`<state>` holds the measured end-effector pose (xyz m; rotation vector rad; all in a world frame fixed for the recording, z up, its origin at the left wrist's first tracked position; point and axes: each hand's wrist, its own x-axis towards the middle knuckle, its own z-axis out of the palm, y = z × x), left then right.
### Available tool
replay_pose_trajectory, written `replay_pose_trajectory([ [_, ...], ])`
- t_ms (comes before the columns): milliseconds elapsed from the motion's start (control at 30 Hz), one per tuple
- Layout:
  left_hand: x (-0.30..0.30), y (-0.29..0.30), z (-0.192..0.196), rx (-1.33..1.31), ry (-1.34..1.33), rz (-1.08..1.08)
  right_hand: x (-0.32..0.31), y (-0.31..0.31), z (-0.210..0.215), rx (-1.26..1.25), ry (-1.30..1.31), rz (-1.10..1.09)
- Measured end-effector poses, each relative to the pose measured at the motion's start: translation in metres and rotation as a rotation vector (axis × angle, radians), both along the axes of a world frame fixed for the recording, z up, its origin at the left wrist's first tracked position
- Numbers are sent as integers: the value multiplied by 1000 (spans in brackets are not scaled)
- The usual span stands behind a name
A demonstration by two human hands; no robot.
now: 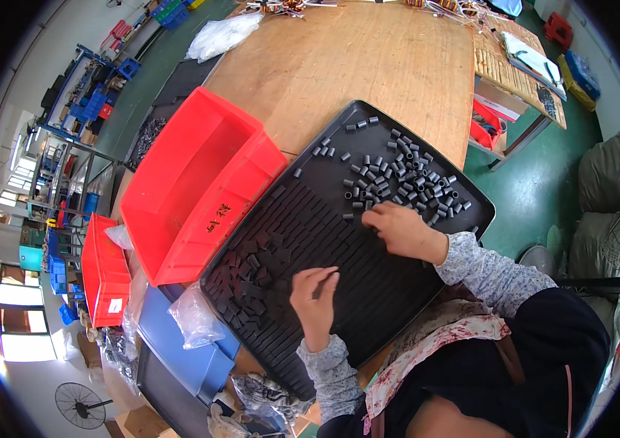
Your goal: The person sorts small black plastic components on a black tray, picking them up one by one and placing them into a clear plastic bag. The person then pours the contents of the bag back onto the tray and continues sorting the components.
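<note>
A large black tray (483, 198) lies at an angle before me. Many short black tubes (412, 175) are loosely heaped at its far right. Rows of flat black strips (302, 226) fill much of its middle and near side, with loose black pieces (248, 281) piled at its left. My right hand (406, 232) is over the tray just below the tubes, its fingers pinched together; what they hold is hidden. Above the rows at the lower middle is my left hand (314, 301), thumb and forefinger brought together at the tips; anything between them is too small to make out.
A red bin (200, 190) stands against the tray's left side on the wooden table (390, 58). Farther left are another red bin (105, 270), a blue bin (186, 350) and a clear plastic bag (197, 317). A side table with papers (532, 62) stands at the far right.
</note>
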<state>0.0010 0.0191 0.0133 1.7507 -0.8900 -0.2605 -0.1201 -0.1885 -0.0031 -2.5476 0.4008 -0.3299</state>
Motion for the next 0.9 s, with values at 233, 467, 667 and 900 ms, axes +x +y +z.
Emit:
replay_pose_trajectory([
  [233, -32, -17, -2, -157, 741, -254, -43, -20, 8, -48, -154, -114],
  [467, -61, -32, -18, -142, 736, -294, -60, 7, 22, 1227, -318, 58],
  [667, -76, -24, -32, 15, 777, -331, -69, 12, 14, 1327, -188, 222],
  [900, -84, -14, -26, 22, 814, -279, -70, 9, 19, 549, -343, 397],
])
